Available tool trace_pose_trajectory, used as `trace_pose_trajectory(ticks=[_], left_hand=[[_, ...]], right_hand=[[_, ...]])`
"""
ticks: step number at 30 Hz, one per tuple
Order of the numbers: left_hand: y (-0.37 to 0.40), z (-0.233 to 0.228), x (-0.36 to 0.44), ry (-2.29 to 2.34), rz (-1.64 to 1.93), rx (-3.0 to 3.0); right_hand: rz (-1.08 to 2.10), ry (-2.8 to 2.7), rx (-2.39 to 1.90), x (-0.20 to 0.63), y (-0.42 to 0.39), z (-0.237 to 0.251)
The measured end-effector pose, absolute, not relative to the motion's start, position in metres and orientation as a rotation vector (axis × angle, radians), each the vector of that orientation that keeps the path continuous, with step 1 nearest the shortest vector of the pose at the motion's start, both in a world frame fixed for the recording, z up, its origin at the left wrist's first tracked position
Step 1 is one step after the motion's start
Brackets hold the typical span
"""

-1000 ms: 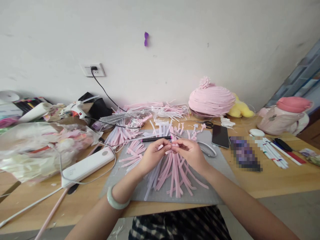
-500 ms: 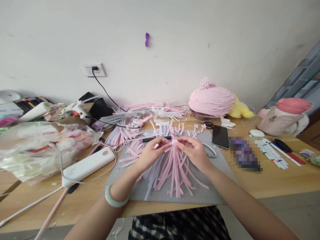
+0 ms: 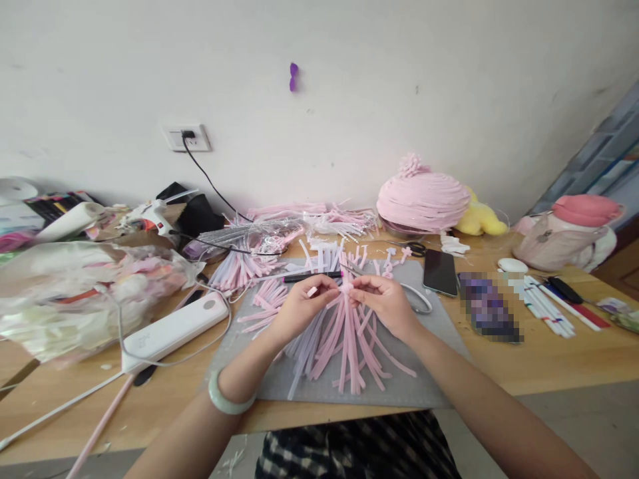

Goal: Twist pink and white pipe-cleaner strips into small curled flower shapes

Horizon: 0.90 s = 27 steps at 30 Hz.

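My left hand (image 3: 301, 309) and my right hand (image 3: 385, 303) meet over a grey mat (image 3: 429, 382), fingertips pinched together on a small pink pipe-cleaner piece (image 3: 344, 289). A second short pink bit sticks out between the left fingers. Below the hands a fan of long pink pipe-cleaner strips (image 3: 349, 346) lies on the mat. A black pen (image 3: 312, 277) rests just beyond the fingertips. A pale green bangle (image 3: 227, 402) circles my left wrist.
A white power bank (image 3: 172, 330) with a cable lies left of the mat. Scissors (image 3: 417, 299), a dark phone (image 3: 440, 271) and several pens (image 3: 549, 306) are to the right. A pink coiled dome (image 3: 422, 198), a glue gun (image 3: 150, 216) and plastic bags (image 3: 74, 293) crowd the back and left.
Both hands have lifted slightly and drawn the small pink piece tighter between the fingertips. Everything on the table stays where it was.
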<state>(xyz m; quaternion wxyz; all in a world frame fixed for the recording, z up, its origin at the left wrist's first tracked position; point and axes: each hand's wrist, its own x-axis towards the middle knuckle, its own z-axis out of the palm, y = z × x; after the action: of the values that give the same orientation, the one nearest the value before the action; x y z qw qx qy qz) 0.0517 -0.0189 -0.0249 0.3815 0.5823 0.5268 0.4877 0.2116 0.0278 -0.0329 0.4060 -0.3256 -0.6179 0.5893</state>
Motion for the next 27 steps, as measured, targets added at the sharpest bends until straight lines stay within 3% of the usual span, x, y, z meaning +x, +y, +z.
trace_pose_trajectory(ticks=[17,27], left_hand=[[-0.0196,-0.0283,0.0562,1.350,1.182,1.552],[-0.0181,-0.0305,0.0529,1.362,1.174,1.496]], right_hand=[[1.426,-1.711,-0.832,0.2112,0.0297,-0.0366],[1.190,-1.845,-0.754,0.2143,0.0307,-0.0386]])
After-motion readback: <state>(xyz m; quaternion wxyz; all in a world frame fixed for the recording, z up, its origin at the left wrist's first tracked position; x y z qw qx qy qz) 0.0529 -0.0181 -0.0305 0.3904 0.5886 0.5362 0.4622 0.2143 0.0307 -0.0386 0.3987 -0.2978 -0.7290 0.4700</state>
